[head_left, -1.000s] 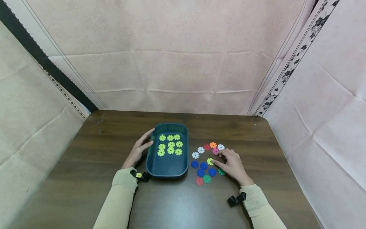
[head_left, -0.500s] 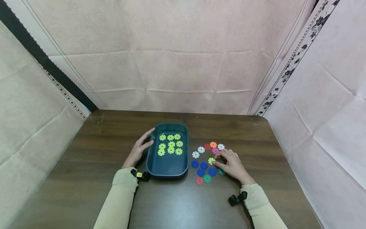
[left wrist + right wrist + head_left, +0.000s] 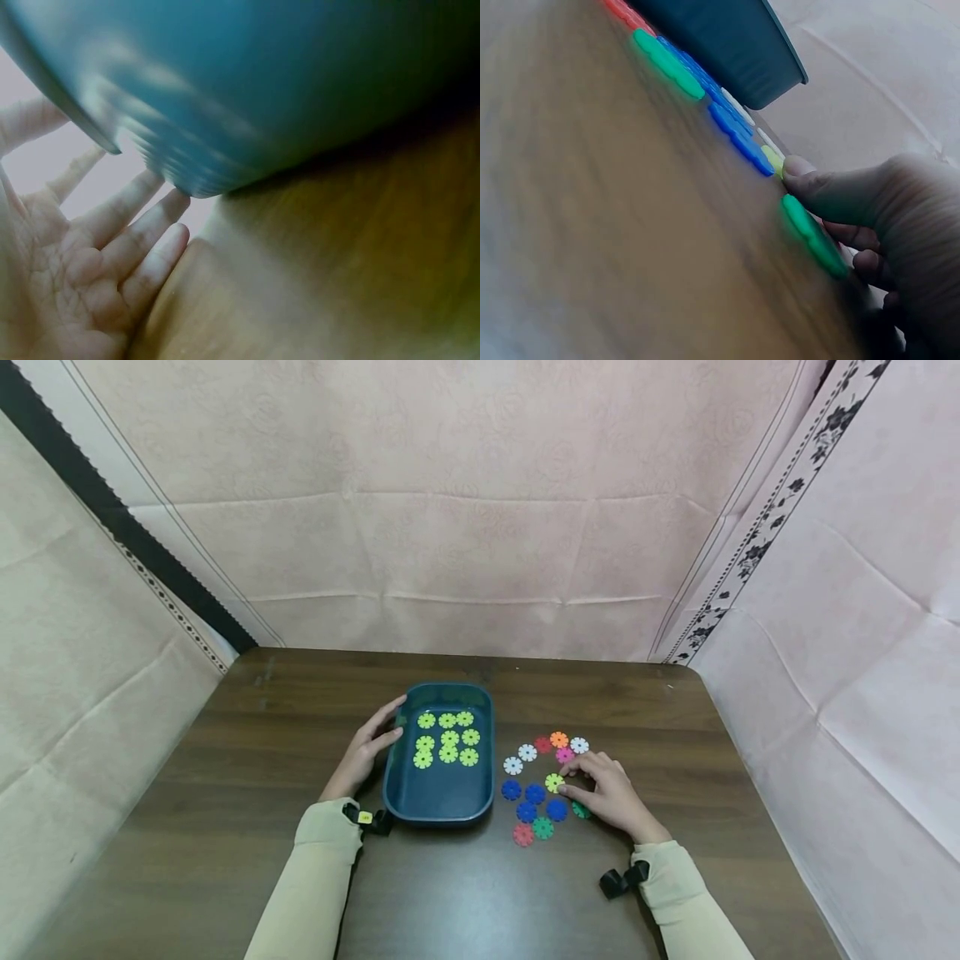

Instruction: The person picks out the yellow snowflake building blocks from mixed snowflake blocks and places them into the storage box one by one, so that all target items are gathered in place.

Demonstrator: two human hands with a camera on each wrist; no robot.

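My left hand (image 3: 363, 758) lies along the left side of a dark blue tray (image 3: 438, 806), thumb and forefinger at its rim. In the left wrist view, the fingers (image 3: 142, 232) reach out fairly straight against the tray's outer wall. Inside the tray lie several yellow-green flower-shaped discs (image 3: 448, 737). My right hand (image 3: 611, 793) pinches the edge of one more yellow-green flower-shaped disc (image 3: 554, 783) on the table, between thumb and forefinger. In the right wrist view, the thumb tip meets this disc (image 3: 773, 160), and the other fingers are partly hidden behind the thumb.
Around the right hand lie white (image 3: 527, 752), red (image 3: 543, 745), orange (image 3: 559, 739), pink (image 3: 565, 756), blue (image 3: 535, 793) and green discs (image 3: 543, 828). They stand close to the tray's right side on the brown wooden table (image 3: 465, 893). Pale cloth (image 3: 465, 543) hangs behind.
The yellow-green disc at the right hand has shifted slightly right, and the forefinger has drawn in toward the thumb beside it. The left hand and tray stay in place.
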